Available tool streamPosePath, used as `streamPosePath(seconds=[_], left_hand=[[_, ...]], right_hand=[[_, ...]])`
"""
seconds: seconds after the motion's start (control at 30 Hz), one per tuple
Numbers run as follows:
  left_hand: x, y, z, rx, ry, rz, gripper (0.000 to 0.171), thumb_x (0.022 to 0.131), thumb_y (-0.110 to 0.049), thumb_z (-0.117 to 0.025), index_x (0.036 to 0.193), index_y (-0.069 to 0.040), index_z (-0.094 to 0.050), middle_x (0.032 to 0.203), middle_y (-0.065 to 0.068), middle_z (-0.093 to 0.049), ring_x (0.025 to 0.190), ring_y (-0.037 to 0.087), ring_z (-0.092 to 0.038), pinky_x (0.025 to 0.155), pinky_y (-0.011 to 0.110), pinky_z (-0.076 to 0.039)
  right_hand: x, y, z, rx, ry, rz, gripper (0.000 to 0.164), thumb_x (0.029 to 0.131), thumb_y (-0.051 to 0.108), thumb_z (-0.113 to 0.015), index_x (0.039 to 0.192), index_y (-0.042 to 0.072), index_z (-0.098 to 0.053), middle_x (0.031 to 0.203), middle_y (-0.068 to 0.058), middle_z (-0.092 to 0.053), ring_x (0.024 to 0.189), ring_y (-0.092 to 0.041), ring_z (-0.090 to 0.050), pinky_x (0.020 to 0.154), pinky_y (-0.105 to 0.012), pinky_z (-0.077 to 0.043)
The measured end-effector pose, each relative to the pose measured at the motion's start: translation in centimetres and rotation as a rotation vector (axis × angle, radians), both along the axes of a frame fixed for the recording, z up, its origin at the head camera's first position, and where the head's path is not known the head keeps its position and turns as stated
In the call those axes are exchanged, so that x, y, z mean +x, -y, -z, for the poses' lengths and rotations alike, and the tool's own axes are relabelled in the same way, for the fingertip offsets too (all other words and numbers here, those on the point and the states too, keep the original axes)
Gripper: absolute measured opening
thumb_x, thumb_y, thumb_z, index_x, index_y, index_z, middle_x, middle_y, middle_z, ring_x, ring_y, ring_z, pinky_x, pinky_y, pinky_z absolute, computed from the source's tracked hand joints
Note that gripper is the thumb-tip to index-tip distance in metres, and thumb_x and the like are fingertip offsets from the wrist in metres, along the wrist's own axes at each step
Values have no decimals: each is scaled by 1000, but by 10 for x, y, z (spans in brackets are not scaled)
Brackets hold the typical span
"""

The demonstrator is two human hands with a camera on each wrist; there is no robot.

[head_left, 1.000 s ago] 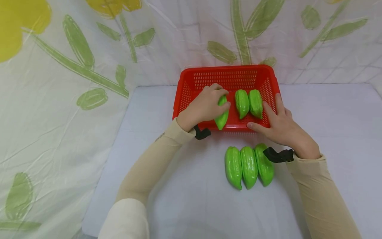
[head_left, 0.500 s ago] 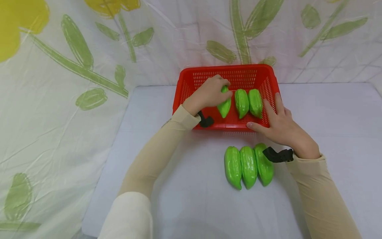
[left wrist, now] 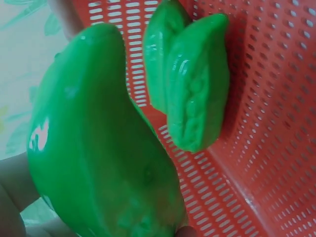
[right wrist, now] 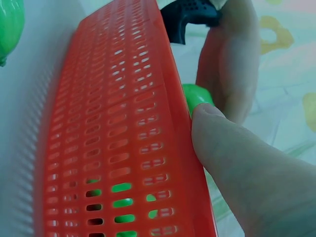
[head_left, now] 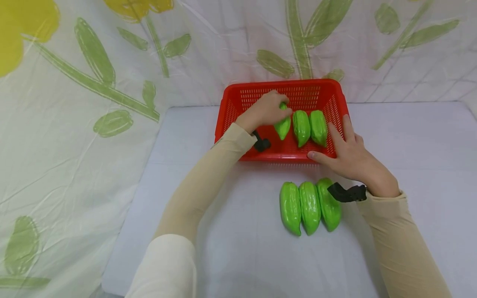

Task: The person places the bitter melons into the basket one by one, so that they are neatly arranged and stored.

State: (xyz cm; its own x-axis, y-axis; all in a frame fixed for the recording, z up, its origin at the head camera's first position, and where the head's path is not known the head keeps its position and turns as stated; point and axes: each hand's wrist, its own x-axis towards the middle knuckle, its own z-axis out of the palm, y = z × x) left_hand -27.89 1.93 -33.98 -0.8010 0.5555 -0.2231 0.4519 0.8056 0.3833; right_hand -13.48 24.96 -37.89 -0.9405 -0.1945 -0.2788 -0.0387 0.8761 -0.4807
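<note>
My left hand point(head_left: 266, 109) grips a glossy green, ridged, pod-shaped fruit point(head_left: 283, 127) inside the red basket point(head_left: 283, 157), its pointed end toward me. Close up in the left wrist view, that fruit point(left wrist: 94, 128) fills much of the frame. Two similar fruits, one point(head_left: 301, 128) beside the other point(head_left: 318, 127), lie to its right on the basket floor. Over the basket's front right corner rests my right hand point(head_left: 352, 159) with its fingers spread. The right wrist view shows its thumb point(right wrist: 232, 143) lying along the rim.
Three more green fruits lie side by side on the pale tabletop point(head_left: 238, 248) in front of the basket: a left one point(head_left: 290, 207), a middle one point(head_left: 310, 207) and a right one point(head_left: 329, 205). A flower-patterned sheet point(head_left: 223, 49) hangs behind the basket.
My left hand has carried its fruit farther back and slightly right, from above the front rim to beside the two fruits. My right hand has stayed on the basket corner.
</note>
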Motion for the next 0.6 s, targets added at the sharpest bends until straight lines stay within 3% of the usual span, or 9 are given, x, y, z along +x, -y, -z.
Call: streamPosePath(seconds=[0.3,0.6], left_hand=[[-14,-9,12,-50,44,16,53,108,-38,-50,153,-11,-52,160,9,-45,151,21,-37,124,33,-32],[-24,-20,27,-119,52,104,57,107,-42,-54,151,-6,-52,156,11,-51,152,25,-37,125,33,-31]], right_hand=[[0,0,1,-2,4,4,118,92,77,-54,166,14,13,167,-15,37,142,-74,-10,96,-87,-34],[0,-1,1,-3,1,5,117,91,78,-53,167,15,10,167,-14,37,143,-73,-10,96,-87,-34]])
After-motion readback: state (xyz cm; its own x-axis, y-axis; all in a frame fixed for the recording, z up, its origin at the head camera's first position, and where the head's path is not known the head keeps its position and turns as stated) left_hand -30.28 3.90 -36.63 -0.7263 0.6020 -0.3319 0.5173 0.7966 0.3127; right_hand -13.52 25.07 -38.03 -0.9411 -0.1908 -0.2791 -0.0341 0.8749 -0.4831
